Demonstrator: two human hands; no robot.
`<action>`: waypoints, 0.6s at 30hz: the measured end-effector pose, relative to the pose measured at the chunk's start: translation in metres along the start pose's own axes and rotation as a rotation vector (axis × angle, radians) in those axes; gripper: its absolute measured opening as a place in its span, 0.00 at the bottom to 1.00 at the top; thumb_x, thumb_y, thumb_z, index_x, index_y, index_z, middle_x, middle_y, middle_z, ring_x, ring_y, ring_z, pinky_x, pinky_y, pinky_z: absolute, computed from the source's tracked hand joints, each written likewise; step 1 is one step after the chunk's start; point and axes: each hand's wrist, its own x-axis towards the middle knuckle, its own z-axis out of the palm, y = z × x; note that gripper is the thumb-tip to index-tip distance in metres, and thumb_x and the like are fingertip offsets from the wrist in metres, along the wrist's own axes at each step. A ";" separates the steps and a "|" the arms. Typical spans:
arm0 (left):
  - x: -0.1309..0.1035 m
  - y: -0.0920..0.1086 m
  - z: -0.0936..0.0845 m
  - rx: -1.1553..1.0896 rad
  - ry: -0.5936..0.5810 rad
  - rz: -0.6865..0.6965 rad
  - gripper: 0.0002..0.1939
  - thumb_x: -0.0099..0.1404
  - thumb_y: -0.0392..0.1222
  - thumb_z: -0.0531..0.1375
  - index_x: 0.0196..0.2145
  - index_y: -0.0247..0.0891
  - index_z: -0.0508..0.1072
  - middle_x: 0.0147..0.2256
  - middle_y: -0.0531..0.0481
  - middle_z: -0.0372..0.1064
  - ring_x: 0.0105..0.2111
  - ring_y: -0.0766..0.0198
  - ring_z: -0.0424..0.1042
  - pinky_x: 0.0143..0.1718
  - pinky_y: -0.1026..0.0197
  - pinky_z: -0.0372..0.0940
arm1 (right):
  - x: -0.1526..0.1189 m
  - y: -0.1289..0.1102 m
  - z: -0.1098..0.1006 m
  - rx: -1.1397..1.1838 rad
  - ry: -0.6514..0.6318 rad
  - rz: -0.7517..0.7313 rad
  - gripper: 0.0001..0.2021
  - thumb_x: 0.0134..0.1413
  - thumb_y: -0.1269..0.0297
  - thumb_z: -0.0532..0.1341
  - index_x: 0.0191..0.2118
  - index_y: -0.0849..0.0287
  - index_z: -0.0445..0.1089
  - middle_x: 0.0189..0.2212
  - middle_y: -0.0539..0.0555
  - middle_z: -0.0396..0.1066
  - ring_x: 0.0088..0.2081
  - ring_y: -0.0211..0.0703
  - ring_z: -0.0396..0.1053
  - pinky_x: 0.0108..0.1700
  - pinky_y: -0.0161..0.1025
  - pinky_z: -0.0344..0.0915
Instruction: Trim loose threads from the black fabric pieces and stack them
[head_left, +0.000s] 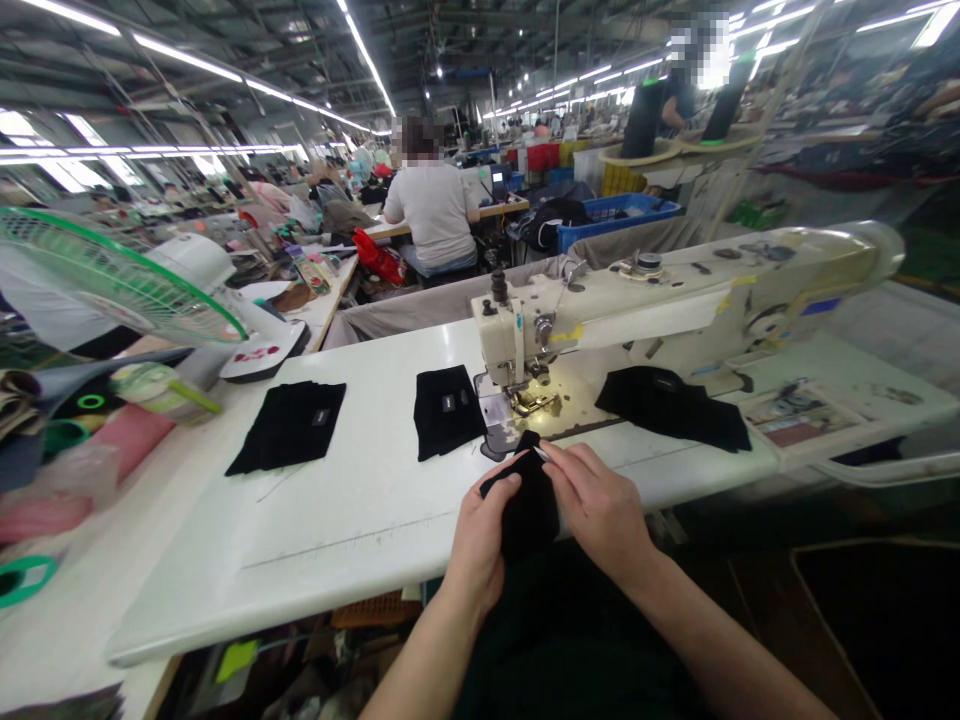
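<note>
I see a small black fabric piece [527, 500], soft and slightly folded, held up at the near edge of the white worktop [337, 510]; its top corner carries a tiny pale tag, and its lower part hangs past the edge.

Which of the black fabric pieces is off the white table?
The small black fabric piece held between left hand and right hand; the three other black fabric stacks lie flat on the white table.
</note>
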 end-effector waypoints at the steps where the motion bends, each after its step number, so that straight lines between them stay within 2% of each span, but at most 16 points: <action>1: 0.000 0.000 0.000 -0.005 0.009 -0.003 0.19 0.55 0.41 0.65 0.45 0.37 0.79 0.39 0.45 0.80 0.41 0.55 0.76 0.52 0.54 0.63 | 0.000 0.001 0.000 0.002 -0.002 0.009 0.17 0.68 0.63 0.52 0.55 0.61 0.70 0.39 0.59 0.75 0.39 0.44 0.74 0.39 0.37 0.70; 18: -0.002 -0.002 0.001 -0.010 0.011 -0.007 0.18 0.53 0.39 0.65 0.44 0.37 0.80 0.37 0.46 0.79 0.41 0.55 0.75 0.48 0.56 0.64 | 0.000 0.000 0.000 0.015 -0.019 0.020 0.17 0.68 0.62 0.51 0.56 0.62 0.69 0.40 0.59 0.74 0.40 0.46 0.74 0.38 0.38 0.70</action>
